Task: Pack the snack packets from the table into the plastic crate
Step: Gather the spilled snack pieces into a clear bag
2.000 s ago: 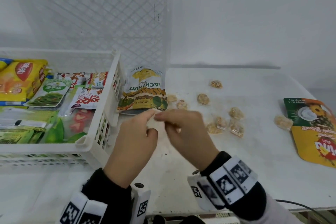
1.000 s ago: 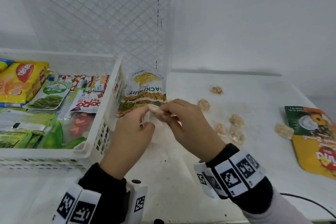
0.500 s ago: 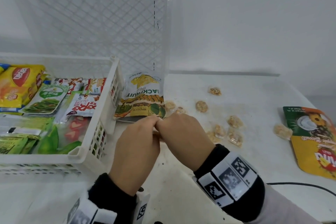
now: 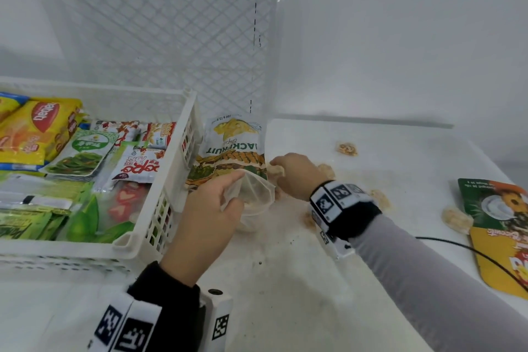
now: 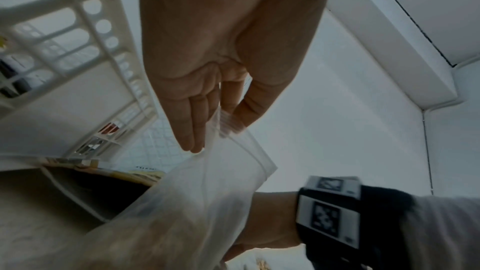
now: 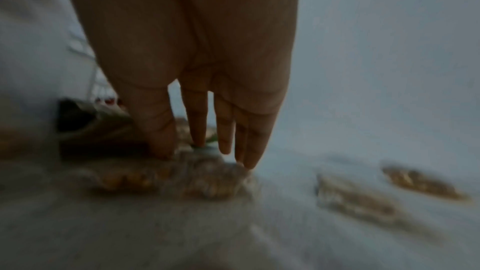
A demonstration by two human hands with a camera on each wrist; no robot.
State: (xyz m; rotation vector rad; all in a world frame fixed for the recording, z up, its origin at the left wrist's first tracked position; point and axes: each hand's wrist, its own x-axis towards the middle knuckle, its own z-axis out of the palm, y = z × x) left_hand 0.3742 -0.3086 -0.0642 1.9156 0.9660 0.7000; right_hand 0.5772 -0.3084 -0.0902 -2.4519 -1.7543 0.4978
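Both hands work beside the jackfruit packet (image 4: pixel 233 148) — left hand (image 4: pixel 205 220) pinches a clear zip bag (image 4: pixel 254 197); right hand (image 4: pixel 297 176) seemingly grips a wrapped snack piece (image 4: pixel 276 170).

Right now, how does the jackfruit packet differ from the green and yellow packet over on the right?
The jackfruit packet leans against the white crate; the green and yellow packet lies flat on the table. The jackfruit packet sits just behind both hands; the green and yellow one lies far right, beyond them. Both remain outside the crate, unpacked.
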